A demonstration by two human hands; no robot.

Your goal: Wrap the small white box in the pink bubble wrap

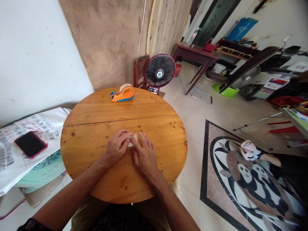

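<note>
A small pale packet (131, 143), flat-based with a crumpled-looking whitish top, lies on the round wooden table (81, 141) in front of me. My left hand (118, 145) is closed at its left side, fingertips on its top. From the right my right hand (145, 154) grips it with thumb and index finger, the other fingers stretched forward. Both hands cover much of the packet, so its exact kind is unclear. Farther back on the table stands an orange and blue tape dispenser (122, 94) with a roll of tape, touched by neither hand.
A phone (31, 144) rests on a white printed sack (54, 120) left of the table. Behind the table is a fan (159, 71) by a wooden chair (141, 65). A dark red table (196, 53) stands farther back. Another person's foot (249, 150) shows at right.
</note>
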